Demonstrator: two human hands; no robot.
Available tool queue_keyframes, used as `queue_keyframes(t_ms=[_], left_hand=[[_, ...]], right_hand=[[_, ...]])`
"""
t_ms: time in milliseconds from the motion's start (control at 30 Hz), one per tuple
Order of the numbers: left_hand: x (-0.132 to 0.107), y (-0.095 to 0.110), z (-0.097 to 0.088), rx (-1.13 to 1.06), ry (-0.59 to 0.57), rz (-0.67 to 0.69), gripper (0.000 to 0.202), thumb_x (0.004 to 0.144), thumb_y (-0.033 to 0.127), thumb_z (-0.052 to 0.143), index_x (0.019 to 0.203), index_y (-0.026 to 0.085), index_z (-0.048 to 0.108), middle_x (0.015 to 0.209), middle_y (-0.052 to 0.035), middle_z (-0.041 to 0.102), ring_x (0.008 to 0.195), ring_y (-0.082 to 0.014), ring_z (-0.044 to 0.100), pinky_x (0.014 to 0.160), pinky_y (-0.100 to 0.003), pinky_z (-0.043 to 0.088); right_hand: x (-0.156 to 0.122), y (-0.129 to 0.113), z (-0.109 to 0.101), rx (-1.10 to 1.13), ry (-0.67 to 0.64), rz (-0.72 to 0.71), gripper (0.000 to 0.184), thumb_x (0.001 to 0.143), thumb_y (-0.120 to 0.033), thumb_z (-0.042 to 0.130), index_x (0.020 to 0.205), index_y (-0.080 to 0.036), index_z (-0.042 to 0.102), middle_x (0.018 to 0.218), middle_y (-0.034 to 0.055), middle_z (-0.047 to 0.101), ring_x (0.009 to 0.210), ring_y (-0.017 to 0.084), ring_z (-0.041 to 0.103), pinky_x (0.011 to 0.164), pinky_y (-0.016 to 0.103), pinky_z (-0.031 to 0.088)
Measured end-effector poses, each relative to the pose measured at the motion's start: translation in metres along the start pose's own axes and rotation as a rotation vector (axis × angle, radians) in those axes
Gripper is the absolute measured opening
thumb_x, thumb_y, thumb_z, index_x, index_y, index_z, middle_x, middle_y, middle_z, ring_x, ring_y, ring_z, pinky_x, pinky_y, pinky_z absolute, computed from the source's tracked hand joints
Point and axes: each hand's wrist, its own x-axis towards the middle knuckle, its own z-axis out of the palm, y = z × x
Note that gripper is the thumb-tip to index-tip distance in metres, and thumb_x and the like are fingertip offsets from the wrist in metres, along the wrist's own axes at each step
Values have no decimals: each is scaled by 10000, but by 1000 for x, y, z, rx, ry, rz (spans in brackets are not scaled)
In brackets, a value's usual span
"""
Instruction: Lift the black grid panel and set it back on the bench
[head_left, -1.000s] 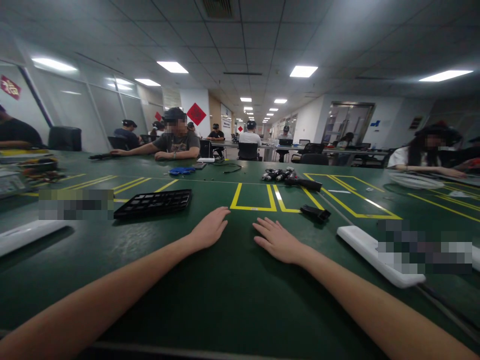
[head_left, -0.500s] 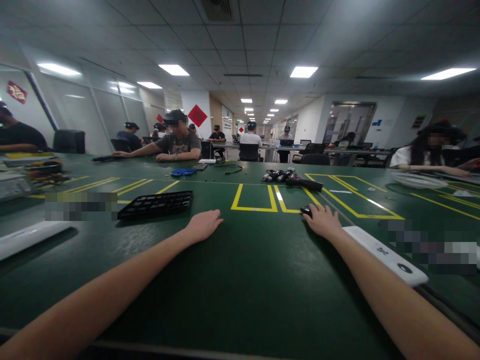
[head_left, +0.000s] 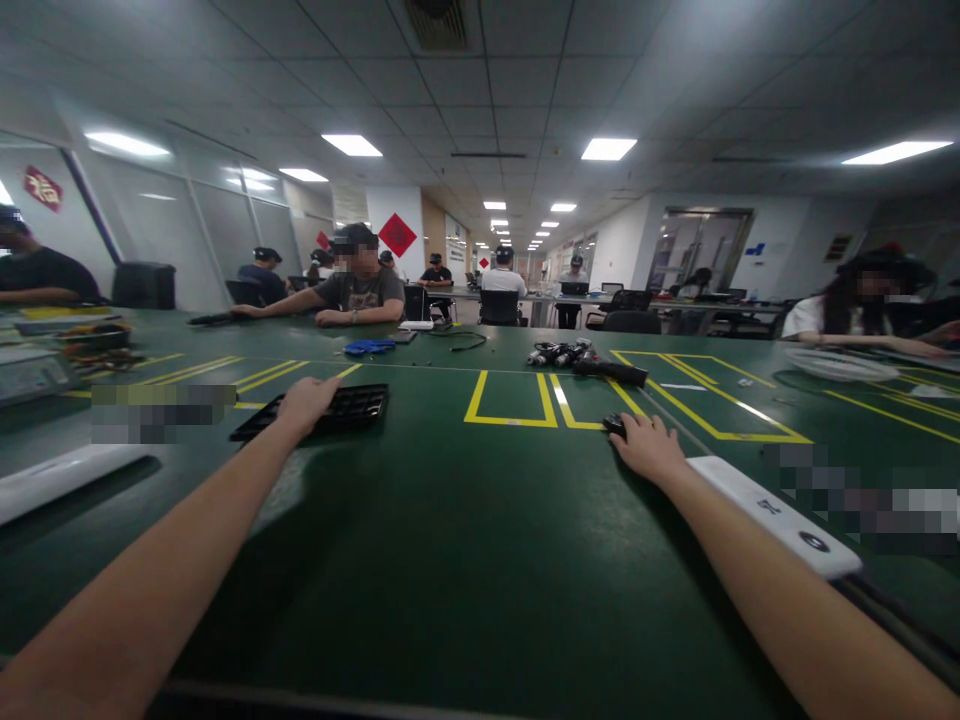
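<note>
My left hand [head_left: 306, 404] is in front of and over a black compartmented tray [head_left: 360, 406] on the green table, covering its middle. Its fingers are slightly blurred and partly hidden, so I cannot tell whether they grip or touch the tray. On the right, my right hand [head_left: 651, 448] rests on the table with its fingers curled over a small dark rounded object [head_left: 615, 425], perhaps a computer mouse. Most of that object is behind the fingers. Beside my right wrist lies a long white case [head_left: 772, 510] with a round black spot.
Yellow tape [head_left: 510, 422] marks rectangles on the table [head_left: 465, 560]. Farther back lie a bundle of black cables [head_left: 559, 352], a dark cylindrical piece [head_left: 615, 372] and a blue item [head_left: 367, 347]. At left is another white case [head_left: 67, 480]. Other people sit around the table.
My left hand has moved left and slightly forward, from bare table to the black tray. My right hand stays on the small dark object. The view has shifted slightly.
</note>
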Motion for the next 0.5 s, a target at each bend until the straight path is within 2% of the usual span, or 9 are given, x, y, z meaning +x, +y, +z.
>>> queue_keyframes(t_ms=[100, 167, 200, 300, 400, 500], left_hand=[[16, -16, -11, 583, 124, 111, 438, 565, 385, 688, 485, 175, 312, 518, -32, 427, 928, -338, 497, 690, -385, 381], [27, -26, -13, 896, 101, 168, 485, 578, 476, 650, 463, 177, 285, 521, -53, 452, 997, -400, 463, 711, -448, 382], [32, -29, -13, 951, 61, 171, 491, 598, 496, 624, 455, 179, 278, 509, -54, 448, 1012, -416, 454, 706, -460, 384], [43, -35, -15, 958, 2, 152, 480, 618, 488, 612, 450, 187, 279, 483, -43, 424, 1001, -408, 465, 692, -440, 385], [47, -37, -19, 878, -41, 147, 456, 575, 424, 676, 450, 181, 311, 480, -26, 432, 913, -350, 515, 678, -379, 380], [46, -38, -23, 713, -125, 269, 462, 523, 387, 723, 421, 173, 326, 438, -14, 424, 804, -298, 538, 627, -315, 372]], right_hand=[[1, 1, -1, 15, 5, -2, 501, 844, -422, 327, 1257, -155, 423, 1305, 150, 437, 1220, 370, 306, 920, 559, 287], [2, 1, -3, 17, 3, -1, 501, 841, -417, 334, 1256, -150, 423, 1299, 150, 442, 1218, 368, 308, 915, 546, 299], [2, 1, -3, 15, 1, -2, 499, 839, -415, 340, 1252, -148, 426, 1294, 151, 446, 1215, 366, 312, 913, 538, 303], [3, 1, -6, 14, -8, -9, 478, 836, -410, 347, 1217, -144, 459, 1260, 158, 473, 1178, 358, 359, 895, 509, 328], [1, -1, -8, 23, -21, -11, 446, 832, -397, 368, 1178, -145, 493, 1215, 164, 506, 1128, 342, 415, 878, 478, 346], [-1, -2, -10, 50, -8, 1, 417, 829, -368, 408, 1162, -139, 510, 1196, 176, 517, 1116, 333, 433, 878, 459, 346]])
